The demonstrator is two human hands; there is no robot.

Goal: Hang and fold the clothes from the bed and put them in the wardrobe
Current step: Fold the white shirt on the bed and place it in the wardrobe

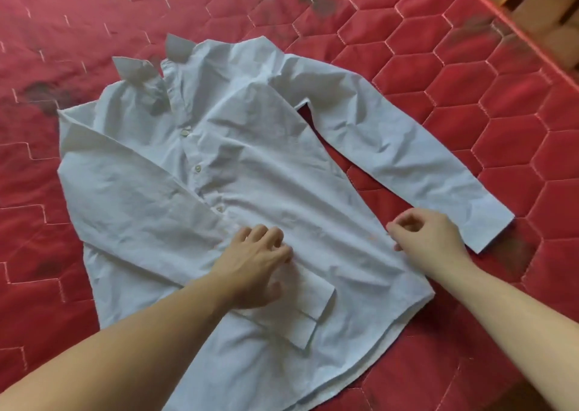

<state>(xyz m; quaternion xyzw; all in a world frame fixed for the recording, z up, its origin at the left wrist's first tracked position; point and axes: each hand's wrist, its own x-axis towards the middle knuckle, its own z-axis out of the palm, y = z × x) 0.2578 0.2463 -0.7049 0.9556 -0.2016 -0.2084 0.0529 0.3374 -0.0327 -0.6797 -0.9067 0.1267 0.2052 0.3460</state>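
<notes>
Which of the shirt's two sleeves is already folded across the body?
The sleeve under the left hand, its cuff lying on the shirt front. The other sleeve lies stretched out on the red quilt.

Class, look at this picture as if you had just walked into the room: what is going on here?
A person is folding a white button-up shirt laid front-up on a red quilted bedspread. One sleeve is already folded across the shirt's front, and the left hand rests on the shirt just above that sleeve's cuff. The right hand, fingers curled, pinches the shirt's side edge. The other sleeve lies stretched out on the bedspread, not yet folded in.
</notes>
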